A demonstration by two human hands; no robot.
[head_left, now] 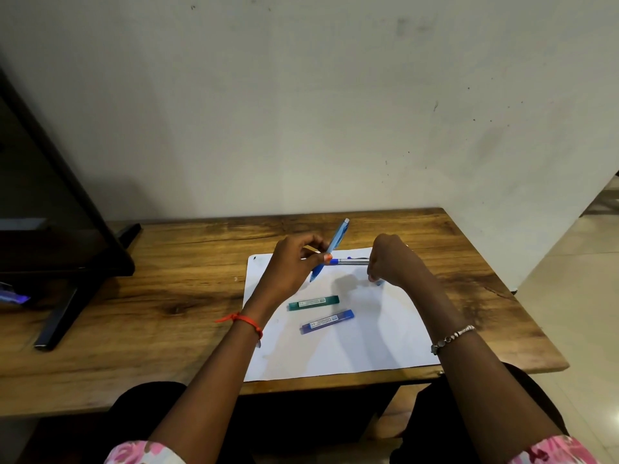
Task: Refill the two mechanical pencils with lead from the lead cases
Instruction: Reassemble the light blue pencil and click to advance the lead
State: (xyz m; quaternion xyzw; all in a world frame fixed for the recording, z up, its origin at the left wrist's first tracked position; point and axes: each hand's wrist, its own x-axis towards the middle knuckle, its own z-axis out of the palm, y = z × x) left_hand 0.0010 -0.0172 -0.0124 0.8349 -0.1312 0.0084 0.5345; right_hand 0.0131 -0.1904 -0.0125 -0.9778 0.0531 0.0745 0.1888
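My left hand [294,262] grips a light blue mechanical pencil [335,244], tilted with its cap end up and to the right. A second pencil [350,261], silver with blue ends, lies flat on the white paper [361,343] between my hands. My right hand [390,261] hovers just right of it with fingers curled down, pinching a small blue piece [377,282] at the fingertips. A green lead case [314,302] and a blue lead case [327,322] lie side by side on the paper nearer me.
The paper lies on a wooden table [174,296] set against a pale wall. A dark monitor on a stand [57,236] fills the left side. The table's right edge drops to a tiled floor [576,296].
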